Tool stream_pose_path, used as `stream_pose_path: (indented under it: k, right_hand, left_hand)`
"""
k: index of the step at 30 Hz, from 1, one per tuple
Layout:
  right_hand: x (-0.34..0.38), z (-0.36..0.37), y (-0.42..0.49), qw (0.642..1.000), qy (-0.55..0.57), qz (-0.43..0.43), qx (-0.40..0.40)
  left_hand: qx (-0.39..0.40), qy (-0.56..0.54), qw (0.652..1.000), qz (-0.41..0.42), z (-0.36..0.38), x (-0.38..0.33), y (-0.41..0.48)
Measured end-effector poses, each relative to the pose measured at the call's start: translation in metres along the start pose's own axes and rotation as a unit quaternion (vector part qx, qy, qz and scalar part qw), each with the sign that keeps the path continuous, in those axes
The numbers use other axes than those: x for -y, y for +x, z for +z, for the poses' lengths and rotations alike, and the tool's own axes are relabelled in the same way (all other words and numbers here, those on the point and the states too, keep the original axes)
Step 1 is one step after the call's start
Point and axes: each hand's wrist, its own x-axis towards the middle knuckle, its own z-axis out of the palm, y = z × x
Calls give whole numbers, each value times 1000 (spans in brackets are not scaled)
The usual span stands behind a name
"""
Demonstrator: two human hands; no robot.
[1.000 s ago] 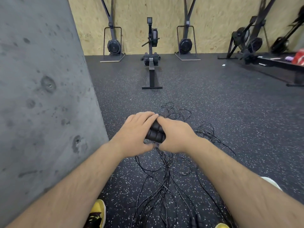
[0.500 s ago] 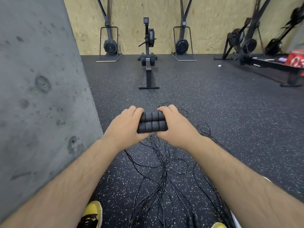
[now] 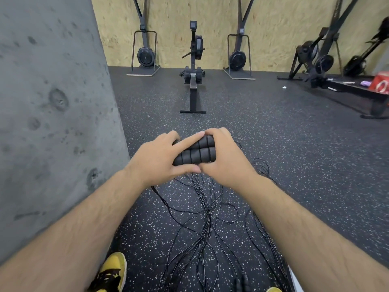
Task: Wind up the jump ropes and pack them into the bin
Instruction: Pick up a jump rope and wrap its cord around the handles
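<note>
My left hand (image 3: 156,158) and right hand (image 3: 226,159) both grip the black handles (image 3: 195,155), held side by side. Their cords (image 3: 207,218) trail tangled over the floor (image 3: 273,144).

My left hand (image 3: 156,158) and right hand (image 3: 226,158) meet in front of me, side by side, both gripping the two rope handles (image 3: 194,153) held between them, one handle above the other. Below the hands, loose rope cords (image 3: 207,224) lie tangled on the floor (image 3: 273,144), running back toward my feet. My left shoe (image 3: 112,270) sits at the bottom, left of the cords. Concrete wall (image 3: 48,102) stands close on my left. Straight ahead, a rowing machine (image 3: 193,66) lies on the floor, end toward me. Behind it, against the back wall (image 3: 179,17), two upright machines stand either side. More machines far right.
</note>
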Motion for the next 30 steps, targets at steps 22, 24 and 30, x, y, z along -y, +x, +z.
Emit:
stream_pose_path:
  k: [22,24,30]
  right_hand:
    - [46,121,16,972,40,-7,231]
    - [43,112,18,958,124,64,252]
    - [9,67,25,968,86,103,214]
  left_hand:
    - [-97,-107,987,-71,-16,8,-17]
    - [-99,-115,986,-75,-20,18,-23]
    - [-71,-92,992,-55,-24,49,-40]
